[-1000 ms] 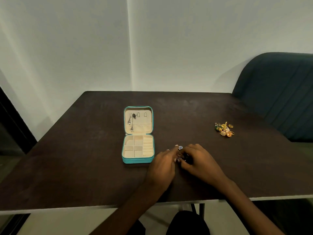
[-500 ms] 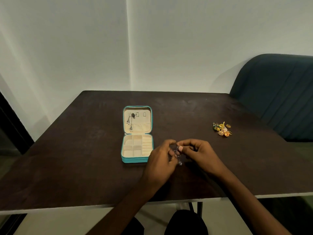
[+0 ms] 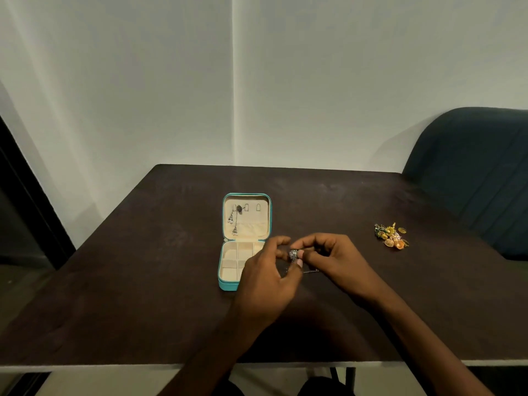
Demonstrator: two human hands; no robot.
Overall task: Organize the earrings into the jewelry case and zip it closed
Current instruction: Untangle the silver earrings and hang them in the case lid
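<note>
A teal jewelry case (image 3: 225, 284) lies open on the dark table, its cream lid flat behind the tray. One silver dangling earring (image 3: 235, 221) hangs from a hook in the lid. My left hand (image 3: 265, 281) and my right hand (image 3: 334, 260) meet just right of the case's tray, both pinching a silver earring (image 3: 293, 254) between fingertips. Its thin chain trails below toward my right hand. My left hand covers the tray's right compartments. A heap of gold and orange earrings (image 3: 391, 238) sits at the right of the table.
The dark table (image 3: 143, 267) ends in a pale front edge close to me. A dark blue upholstered chair (image 3: 474, 172) stands at the right rear. White walls rise behind, and a dark frame runs along the left.
Both hands have lifted off the table with the silver earring and drifted slightly left toward the case. The case and the gold heap have not moved.
</note>
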